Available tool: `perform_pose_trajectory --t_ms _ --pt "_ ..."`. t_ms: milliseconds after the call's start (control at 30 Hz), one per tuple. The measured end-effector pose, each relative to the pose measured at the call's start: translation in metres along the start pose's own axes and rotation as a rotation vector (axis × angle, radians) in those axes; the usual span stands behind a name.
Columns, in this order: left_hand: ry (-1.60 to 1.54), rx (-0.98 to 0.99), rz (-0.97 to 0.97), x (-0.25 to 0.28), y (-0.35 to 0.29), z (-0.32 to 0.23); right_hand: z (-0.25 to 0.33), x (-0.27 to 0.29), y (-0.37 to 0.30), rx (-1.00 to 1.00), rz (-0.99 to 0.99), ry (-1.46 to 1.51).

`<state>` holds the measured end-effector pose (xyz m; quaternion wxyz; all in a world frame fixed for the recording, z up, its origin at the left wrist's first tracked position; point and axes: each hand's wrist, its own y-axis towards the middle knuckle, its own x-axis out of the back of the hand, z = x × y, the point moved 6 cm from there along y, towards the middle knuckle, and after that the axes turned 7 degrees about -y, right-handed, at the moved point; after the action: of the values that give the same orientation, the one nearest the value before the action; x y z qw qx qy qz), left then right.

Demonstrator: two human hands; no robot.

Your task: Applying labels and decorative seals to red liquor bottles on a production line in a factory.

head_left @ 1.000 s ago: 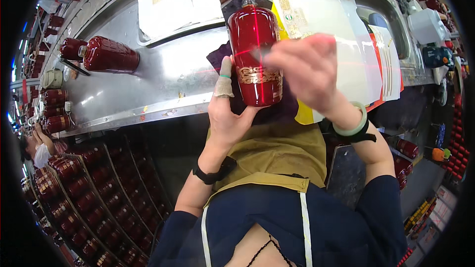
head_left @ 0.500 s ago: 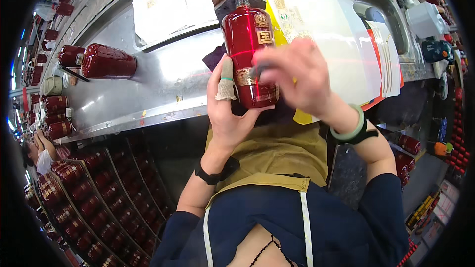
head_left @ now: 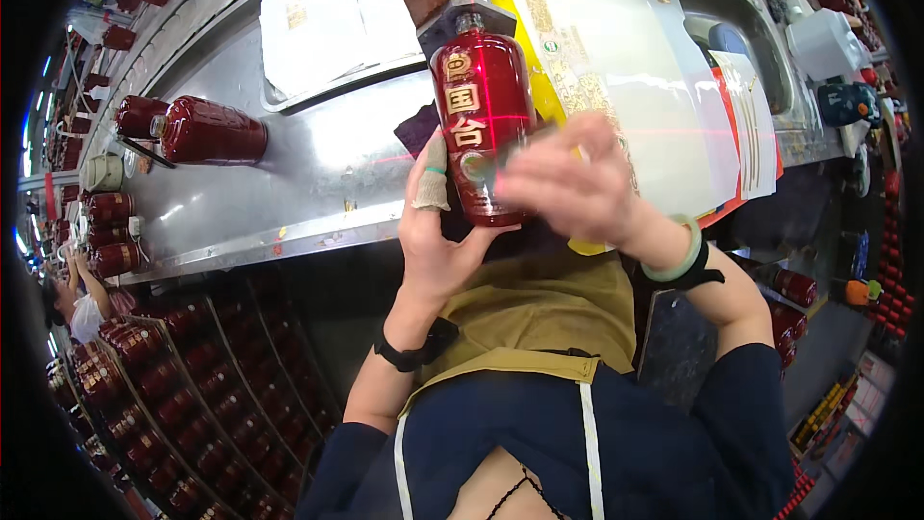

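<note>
A dark red glass bottle [head_left: 505,101] with gold characters lies on its side, its neck pointing away from me. My left hand [head_left: 428,246] is closed around its lower left side and base; a knitted cover [head_left: 433,178] sits on one finger. Near the bottle's lower right, my right hand [head_left: 582,183] is smeared by motion. Something dark and small shows at its fingertips, too blurred to name. The bottle's neck meets a grey angular holder [head_left: 467,12], and thin red light lines cross the glass.
Two more red bottles [head_left: 212,130] lie on the metal bench to the left. A white-lined tray [head_left: 318,34] and sheets of gold decals [head_left: 616,125] flank the holder. A sink [head_left: 746,14] is at right; racks of bottles [head_left: 183,385] stand lower left.
The bottle has rolled leftward, bringing its large gold characters into fuller view. My right hand has shifted slightly down beside the bottle's lower end. My left hand keeps its hold.
</note>
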<state>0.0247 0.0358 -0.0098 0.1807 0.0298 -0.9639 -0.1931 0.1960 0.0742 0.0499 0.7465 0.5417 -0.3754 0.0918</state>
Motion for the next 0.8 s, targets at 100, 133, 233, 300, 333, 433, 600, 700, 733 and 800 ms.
perform_pose_trajectory --t_ms 100,133,233,300,333,433,600,700,733,800 --pt "0.056 0.013 0.02 0.002 0.005 -0.005 0.016 0.006 0.007 -0.02 0.044 0.138" --pt "0.127 -0.035 -0.028 0.001 0.008 -0.015 -0.001 0.004 0.01 -0.143 -0.032 0.103" --pt "0.147 -0.067 -0.097 -0.001 0.005 -0.019 -0.034 0.009 0.005 -0.229 -0.086 -0.146" --pt "0.119 -0.044 -0.075 -0.001 0.0 -0.011 -0.01 0.004 -0.005 -0.124 -0.036 -0.063" --pt "0.088 -0.04 -0.069 0.001 0.001 -0.01 0.008 0.003 -0.01 -0.044 -0.02 0.047" --pt "0.06 -0.03 -0.008 0.004 0.003 -0.003 0.028 0.012 -0.004 0.071 0.048 0.129" --pt "0.03 -0.021 -0.034 -0.004 0.005 -0.009 0.0 0.01 -0.002 -0.087 0.004 -0.069" --pt "0.084 -0.1 -0.143 -0.005 0.001 -0.01 0.041 0.013 -0.004 0.1 0.085 0.124" --pt "0.084 -0.097 -0.14 -0.003 0.0 -0.01 0.031 0.015 0.003 0.051 0.035 0.07" --pt "0.134 -0.131 -0.09 -0.002 0.003 -0.019 -0.002 0.017 0.007 -0.104 -0.062 -0.15"
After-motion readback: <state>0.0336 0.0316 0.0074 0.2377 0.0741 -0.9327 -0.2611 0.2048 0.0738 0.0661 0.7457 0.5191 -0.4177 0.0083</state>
